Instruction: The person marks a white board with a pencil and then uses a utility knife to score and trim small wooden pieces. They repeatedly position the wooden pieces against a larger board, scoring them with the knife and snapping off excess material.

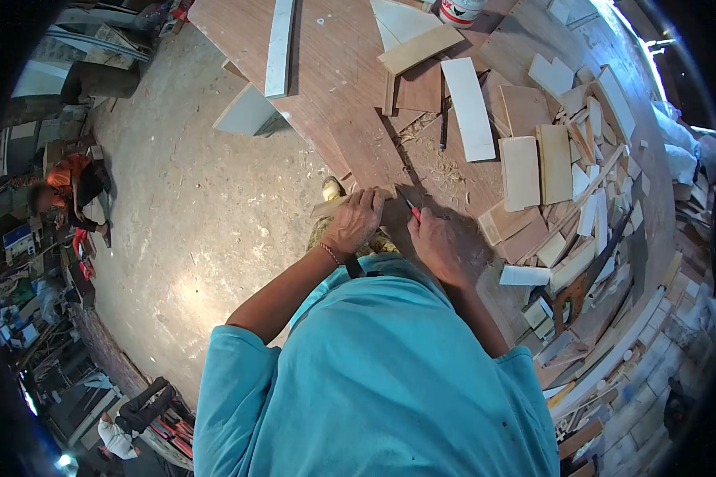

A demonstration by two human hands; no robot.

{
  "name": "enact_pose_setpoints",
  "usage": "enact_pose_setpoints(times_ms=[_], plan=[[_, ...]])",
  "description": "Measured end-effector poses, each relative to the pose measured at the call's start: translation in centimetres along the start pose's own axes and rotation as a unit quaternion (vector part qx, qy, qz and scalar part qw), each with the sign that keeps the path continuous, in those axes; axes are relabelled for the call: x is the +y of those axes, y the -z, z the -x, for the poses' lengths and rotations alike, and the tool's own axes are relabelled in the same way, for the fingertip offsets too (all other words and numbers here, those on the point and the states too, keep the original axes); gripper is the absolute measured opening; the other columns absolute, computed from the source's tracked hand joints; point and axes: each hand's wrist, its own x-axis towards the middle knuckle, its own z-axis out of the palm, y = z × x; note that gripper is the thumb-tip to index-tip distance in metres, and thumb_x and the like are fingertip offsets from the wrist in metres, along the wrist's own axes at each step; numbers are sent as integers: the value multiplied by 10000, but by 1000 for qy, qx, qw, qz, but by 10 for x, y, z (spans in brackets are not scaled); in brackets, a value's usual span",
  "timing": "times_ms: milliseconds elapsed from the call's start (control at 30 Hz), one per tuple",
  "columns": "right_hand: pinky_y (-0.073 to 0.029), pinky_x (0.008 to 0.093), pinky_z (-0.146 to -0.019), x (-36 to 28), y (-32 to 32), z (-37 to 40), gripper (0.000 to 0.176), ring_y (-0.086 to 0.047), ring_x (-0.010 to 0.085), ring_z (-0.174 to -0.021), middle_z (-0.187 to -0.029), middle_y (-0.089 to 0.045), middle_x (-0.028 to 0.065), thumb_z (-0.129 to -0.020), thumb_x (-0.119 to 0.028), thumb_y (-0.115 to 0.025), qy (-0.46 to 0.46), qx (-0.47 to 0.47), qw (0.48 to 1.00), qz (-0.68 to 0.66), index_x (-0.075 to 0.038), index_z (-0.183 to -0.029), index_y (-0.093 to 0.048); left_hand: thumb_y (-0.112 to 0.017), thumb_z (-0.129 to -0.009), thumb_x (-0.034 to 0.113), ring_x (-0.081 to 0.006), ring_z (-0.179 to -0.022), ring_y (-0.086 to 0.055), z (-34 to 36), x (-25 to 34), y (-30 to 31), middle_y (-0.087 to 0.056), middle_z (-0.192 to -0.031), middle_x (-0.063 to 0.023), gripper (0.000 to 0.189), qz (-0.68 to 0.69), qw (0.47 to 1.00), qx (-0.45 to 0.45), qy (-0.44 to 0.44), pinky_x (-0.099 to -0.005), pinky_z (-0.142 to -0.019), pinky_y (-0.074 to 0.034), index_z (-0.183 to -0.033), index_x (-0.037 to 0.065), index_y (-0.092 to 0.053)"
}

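Note:
My left hand [356,222] is closed on a small wooden piece [328,207] at the near edge of the wooden worktable [334,87]. Its fingertips lie by the table's corner. My right hand [437,242] grips a knife with a red handle [414,212], its thin dark blade pointing up and left toward the piece's right end. Wood shavings [451,163] lie just beyond the knife. A dark pencil-like stick [444,123] rests beside a white board [468,109].
Many wood offcuts [521,173] are heaped on the right, with a handsaw [569,306] among them. A white tub [460,9] stands at the top. On the left are a crouching person [71,187] and, lower down, another person [119,433].

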Motion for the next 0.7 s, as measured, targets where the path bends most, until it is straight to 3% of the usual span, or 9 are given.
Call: enact_pose_setpoints(times_ms=[167, 233, 367, 433, 633, 700], plan=[[-462, 434, -492, -2, 12, 3, 232, -578, 349, -534, -561, -551, 192, -848, -239, -475, 2, -26, 1000, -10, -22, -765, -469, -509, -728, 85, -272, -858, -573, 4, -3, -8, -548, -926, -177, 300, -59, 997, 30, -31, -309, -665, -508, -992, -53, -473], [-462, 434, -492, -2, 14, 3, 231, -577, 350, -531, -561, -551, 193, -849, -238, -474, -1, -32, 999, -9, -22, -769, -467, -534, -746, 90, -322, -918, -563, 4, -4, -7, -535, -1023, -202, 351, -16, 1000, -27, 3, -352, -732, -505, -1061, -35, -441], [-464, 434, -495, -1, 11, -1, 223, -580, 352, -537, -568, -557, 193, -846, -232, -480, 1, -36, 999, -11, -23, -768, -465, -507, -753, 69, -315, -909, -566, 1, -5, -6, -540, -1009, -193, 315, 17, 999, -32, 26, -352, -723, -505, -1050, -18, -448], [-465, 435, -499, 0, 8, -3, 219, -583, 352, -547, -577, -562, 192, -842, -228, -485, -4, -43, 999, -11, -24, -765, -466, -515, -738, 84, -266, -845, -579, -2, -5, -2, -549, -925, -181, 261, 5, 1000, -21, 2, -303, -657, -509, -961, -48, -480], [-476, 436, -537, -3, 7, -17, 220, -596, 358, -615, -642, -581, 205, -812, -231, -521, -32, -97, 995, 12, -15, -799, -479, -519, -739, 96, -261, -864, -573, -2, -8, -6, -546, -916, -170, 264, 5, 1000, 2, -21, -314, -679, -503, -962, -41, -481], [-460, 471, -573, -2, 4, -20, 201, -586, 388, -644, -660, -574, 228, -790, -192, -524, -35, -97, 995, 11, -4, -837, -470, -520, -738, 97, -263, -864, -573, -2, -8, -5, -546, -917, -170, 271, 3, 1000, 7, -19, -316, -686, -502, -969, -38, -479]])
